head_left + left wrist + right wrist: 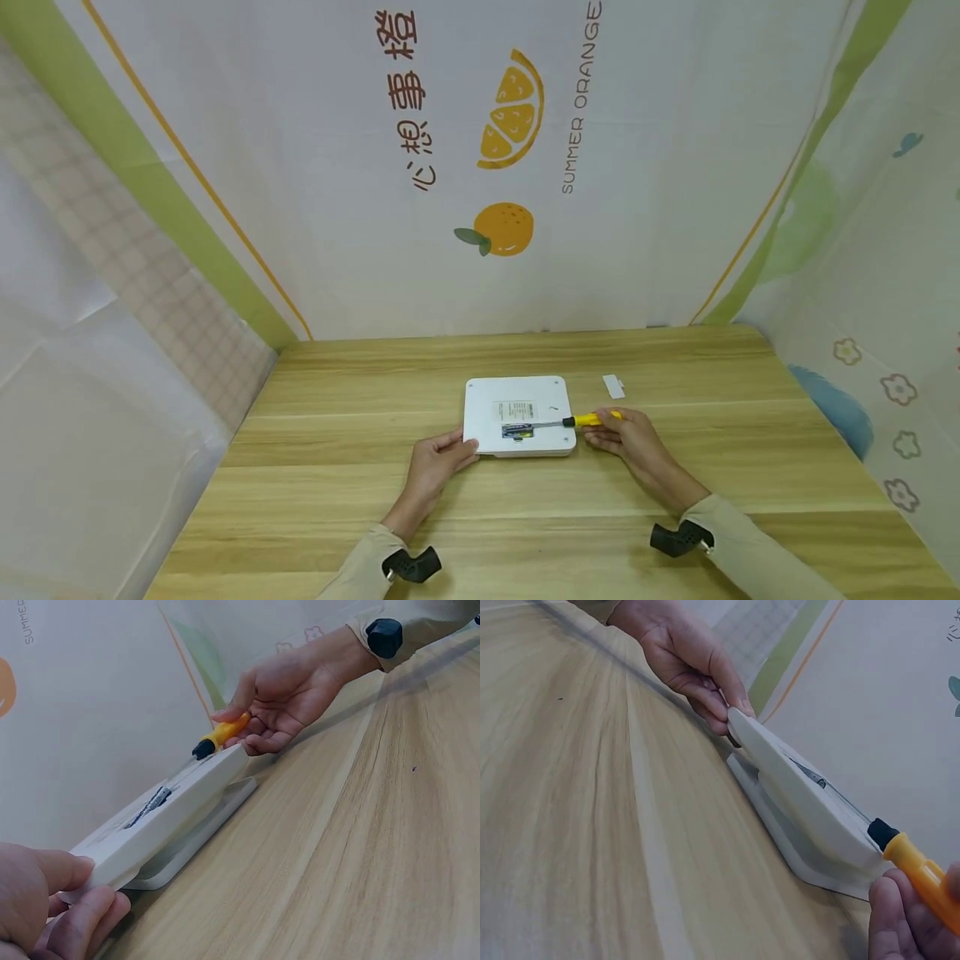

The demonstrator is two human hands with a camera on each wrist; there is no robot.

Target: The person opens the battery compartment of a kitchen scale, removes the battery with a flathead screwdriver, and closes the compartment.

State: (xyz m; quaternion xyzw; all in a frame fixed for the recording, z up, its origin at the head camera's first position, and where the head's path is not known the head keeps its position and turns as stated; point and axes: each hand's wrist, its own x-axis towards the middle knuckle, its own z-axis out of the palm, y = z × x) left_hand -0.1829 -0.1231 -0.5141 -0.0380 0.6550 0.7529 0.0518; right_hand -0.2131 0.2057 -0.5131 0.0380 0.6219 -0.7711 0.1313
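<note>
A flat white device (482,408), much like a kitchen scale turned face down, lies on the table with its label (515,410) upward. Its small battery compartment is uncovered, and batteries (517,432) show inside. My left hand (435,462) pinches the device's near left corner between thumb and fingers. In my right hand (636,443) is a screwdriver (585,420) with a yellow handle and black collar. Its metal shaft lies low across the device, the tip at the compartment. In the right wrist view, the yellow handle (922,881) runs between thumb and fingers.
A small white battery cover (612,387) lies on the wooden table (360,517), beyond my right hand. Printed cloth (645,208) hangs behind the table's far edge, with more cloth at both sides. Black wrist mounts (682,540) sit on both sleeves.
</note>
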